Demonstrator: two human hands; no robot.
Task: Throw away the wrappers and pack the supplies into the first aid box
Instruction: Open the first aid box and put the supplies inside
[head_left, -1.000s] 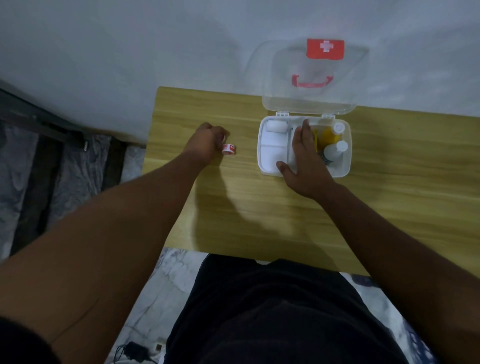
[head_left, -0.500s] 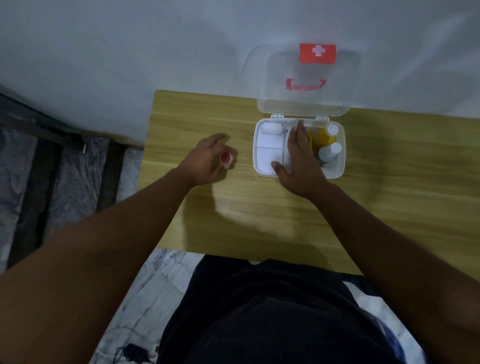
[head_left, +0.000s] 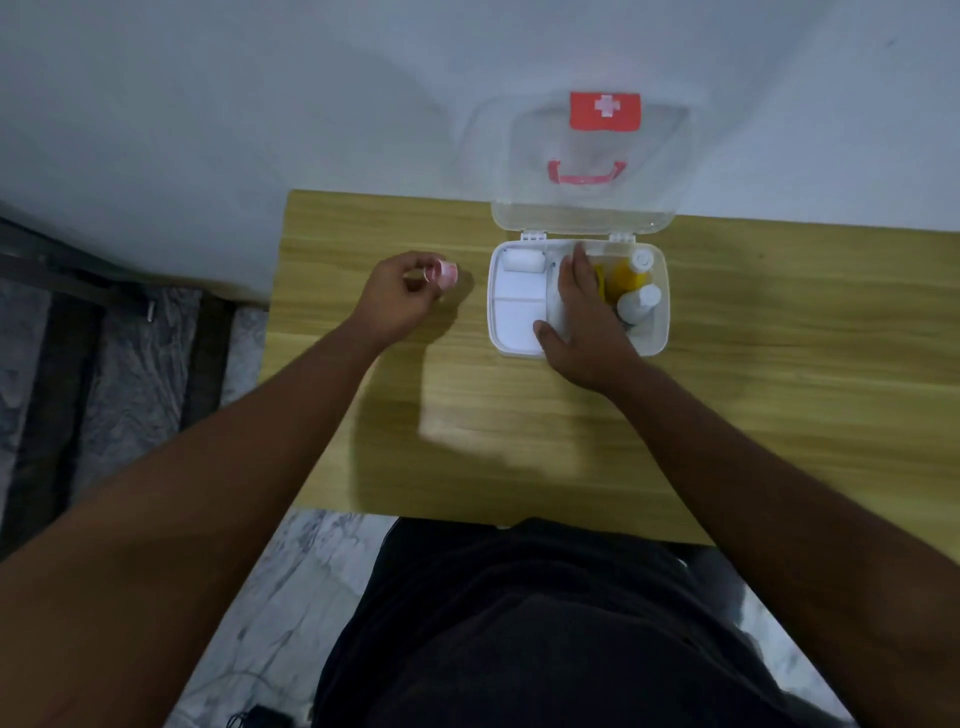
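Note:
The white first aid box (head_left: 497, 317) stands open at the table's far edge, its clear lid (head_left: 587, 208) leaning against the wall. Inside lie a white gauze roll (head_left: 522, 260), a yellow bottle (head_left: 626, 273) and a white bottle (head_left: 639, 304). My right hand (head_left: 584, 325) rests flat over the box's middle, fingers spread, hiding part of the inside. My left hand (head_left: 402, 296) is left of the box, above the table, holding a small red-and-white tape roll (head_left: 445, 271) in its fingertips.
The wooden table (head_left: 727, 415) runs along a white wall. Its left edge drops to a marble floor (head_left: 130, 374) with dark strips. A dark cable lies on the floor near my legs (head_left: 260, 719).
My left hand picked the tape roll up off the table and now holds it raised in its fingertips. My right hand stayed on the box.

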